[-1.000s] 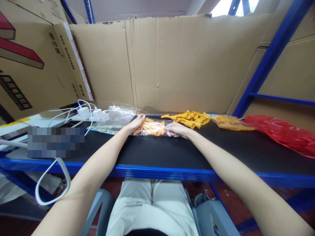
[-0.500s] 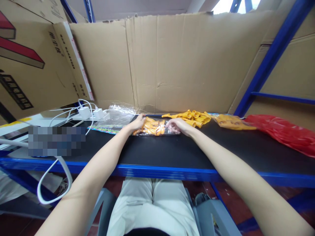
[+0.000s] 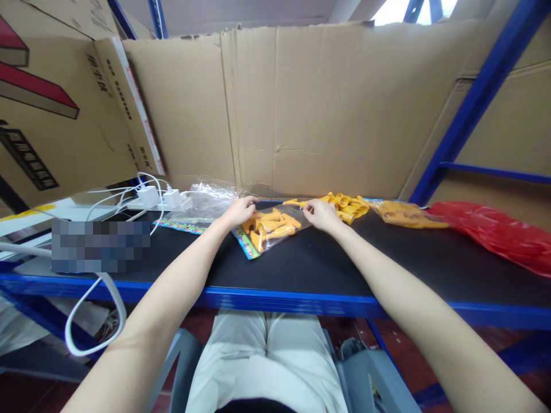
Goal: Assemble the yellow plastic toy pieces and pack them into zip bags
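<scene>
A clear plastic bag (image 3: 297, 230) with a colourful printed edge lies at a slant on the black tabletop. Several orange-yellow tapered plastic pieces (image 3: 275, 225) are inside it. My left hand (image 3: 241, 211) is closed on the bag's upper left side, its fingertips partly hidden. At the opposite end, my right hand (image 3: 321, 215) pinches the clear plastic. Just behind the right hand is a loose pile of similar orange-yellow pieces (image 3: 350, 206), some with round hollow ends.
Flat clear bags (image 3: 193, 209) lie to the left, beside white chargers and cables (image 3: 148, 197). Toward the right are another filled bag (image 3: 404, 212) and a red plastic bag (image 3: 486, 229). A cardboard sheet (image 3: 344, 115) stands behind; the table has a blue front edge (image 3: 284, 299).
The filled bag has turned and spread out, its printed edge now swung toward me at the lower left. My right hand has shifted slightly right and away from me.
</scene>
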`<state>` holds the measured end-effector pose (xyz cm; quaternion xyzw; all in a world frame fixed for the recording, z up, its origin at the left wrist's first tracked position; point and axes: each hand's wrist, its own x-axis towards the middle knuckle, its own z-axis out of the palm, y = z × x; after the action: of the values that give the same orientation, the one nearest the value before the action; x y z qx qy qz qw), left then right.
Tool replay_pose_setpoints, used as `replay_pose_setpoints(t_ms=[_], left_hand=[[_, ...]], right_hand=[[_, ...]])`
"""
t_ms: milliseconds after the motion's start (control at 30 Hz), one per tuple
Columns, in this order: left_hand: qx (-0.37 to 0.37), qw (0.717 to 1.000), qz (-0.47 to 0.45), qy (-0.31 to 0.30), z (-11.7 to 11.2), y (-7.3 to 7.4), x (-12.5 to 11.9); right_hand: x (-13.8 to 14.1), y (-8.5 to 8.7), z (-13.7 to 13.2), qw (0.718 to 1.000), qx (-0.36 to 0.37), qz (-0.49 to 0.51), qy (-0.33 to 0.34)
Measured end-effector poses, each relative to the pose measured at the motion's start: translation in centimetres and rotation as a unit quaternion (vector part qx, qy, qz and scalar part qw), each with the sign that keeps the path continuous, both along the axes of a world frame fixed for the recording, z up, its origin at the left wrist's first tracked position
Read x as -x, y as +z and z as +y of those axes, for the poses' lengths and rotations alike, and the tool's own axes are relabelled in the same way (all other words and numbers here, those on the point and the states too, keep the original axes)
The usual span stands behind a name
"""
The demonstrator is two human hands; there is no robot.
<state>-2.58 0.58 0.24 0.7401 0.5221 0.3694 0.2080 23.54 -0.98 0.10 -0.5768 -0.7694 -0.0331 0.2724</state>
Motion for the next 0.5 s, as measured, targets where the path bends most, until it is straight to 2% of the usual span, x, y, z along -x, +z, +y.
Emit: replay_pose_setpoints(t_ms=[133,200,233,300,367,433,500], left_hand=[[-0.086,0.992,0.085,0.028,0.4,-0.3,0.0],[-0.091,0.989,0.109,0.036,0.6,-0.6,0.2],[-0.086,0.988,0.120,0.040,0.7,-0.8,0.2],[-0.070,0.988,0.124,0.052,0.7,-0.8,0.2],[-0.040,0.993,0.096,0.059,0.6,-0.7,0.2],[0.005,0.997,0.045,0.061,0.5,-0.5,0.1],[0.039,0.997,-0.003,0.062,0.5,-0.5,0.0]], right_hand=[[-0.3,0.8,-0.5,0.995,-0.054,-0.032,-0.079],[-0.4,1.3,-0.8,0.993,-0.012,-0.008,-0.115],[-0.5,1.5,-0.9,0.992,0.038,0.008,-0.119],[-0.5,1.6,-1.0,0.981,0.169,0.041,-0.089],[-0.4,1.3,-0.9,0.962,0.262,0.073,-0.032],[-0.3,0.9,-0.7,0.953,0.281,0.115,0.001],[-0.1,0.4,-0.5,0.949,0.265,0.170,0.016]])
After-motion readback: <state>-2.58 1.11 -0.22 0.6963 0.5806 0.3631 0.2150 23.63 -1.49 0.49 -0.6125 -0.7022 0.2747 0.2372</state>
